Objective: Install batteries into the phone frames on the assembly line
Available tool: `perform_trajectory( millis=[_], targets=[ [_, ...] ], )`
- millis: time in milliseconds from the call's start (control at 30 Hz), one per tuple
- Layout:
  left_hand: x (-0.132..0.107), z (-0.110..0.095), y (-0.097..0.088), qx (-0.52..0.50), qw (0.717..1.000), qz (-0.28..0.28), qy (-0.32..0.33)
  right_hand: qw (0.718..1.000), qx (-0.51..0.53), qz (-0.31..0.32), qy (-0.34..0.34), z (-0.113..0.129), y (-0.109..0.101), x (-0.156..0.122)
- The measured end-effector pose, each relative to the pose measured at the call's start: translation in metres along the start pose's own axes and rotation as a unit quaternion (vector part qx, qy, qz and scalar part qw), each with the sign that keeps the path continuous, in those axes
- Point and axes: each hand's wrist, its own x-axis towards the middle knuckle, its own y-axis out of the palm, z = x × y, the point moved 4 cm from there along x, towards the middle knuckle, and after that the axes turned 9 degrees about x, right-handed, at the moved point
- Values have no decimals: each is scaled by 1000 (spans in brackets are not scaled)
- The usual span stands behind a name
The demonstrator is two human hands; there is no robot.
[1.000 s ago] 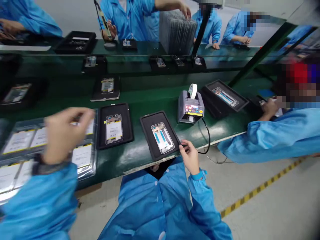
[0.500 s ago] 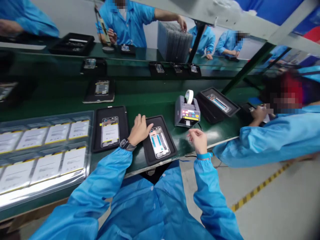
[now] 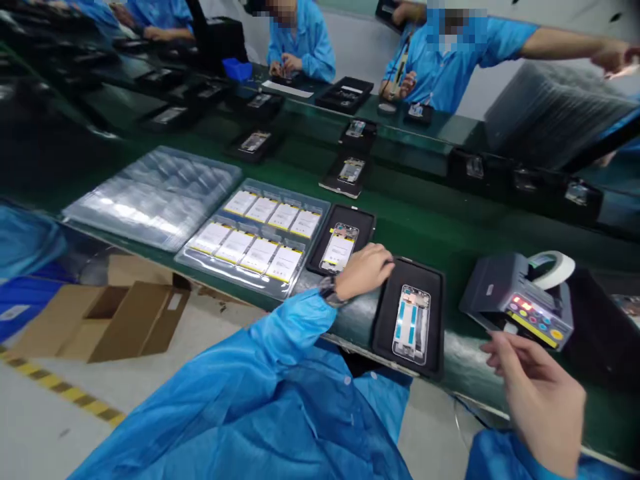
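Phone frame (image 3: 411,325), blue-striped, in black tray (image 3: 383,320).

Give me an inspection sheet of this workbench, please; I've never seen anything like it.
surface: green workbench, glossy.
job's things: black tray holding a phone frame; tape dispenser.
clutter: clear tray of labelled white packs; clear plastic stack.
hands: left hand beside the black tray, holding nothing visible; right hand near the dispenser.
cables: thin wire below the bench edge.
surroundings: co-worker across the bench; cardboard box on the floor.
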Motion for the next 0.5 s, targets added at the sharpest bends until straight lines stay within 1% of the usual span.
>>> perform_trajectory(
  millis=[33, 67, 100, 133, 167, 200, 233, 267, 333, 433, 500],
  targets=[
    [-14, 20, -20, 12, 999, -9, -40, 1000, -7, 0, 12, -5, -6, 0],
    [-31, 44, -40, 43, 992, -11, -115, 1000, -13, 5, 27, -13, -11, -1],
    [-51, 70, -57, 82, 976, 3, -204, 999, -16, 11, 43, -23, -15, -3],
    [-72, 94, -71, 118, 946, 23, -301, 998, -17, 21, 61, -34, -17, -4],
    [-94, 114, -82, 142, 914, 35, -379, 996, -13, 33, 78, -46, -18, -5],
    [-112, 128, -90, 153, 893, 39, -421, 995, -5, 47, 93, -58, -18, -6],
    [-126, 138, -95, 159, 876, 41, -453, 993, 6, 61, 103, -69, -17, -7],
    [-136, 144, -96, 160, 866, 40, -472, 991, 20, 74, 112, -79, -15, -8],
    [-145, 148, -94, 151, 855, 37, -494, 987, 43, 95, 121, -94, -12, -8],
    [-143, 149, -91, 126, 841, 33, -526, 987, 72, 88, 113, -106, -10, -9],
    [-137, 149, -96, 99, 843, 29, -528, 988, 89, 78, 101, -106, -8, -12]
  ],
)
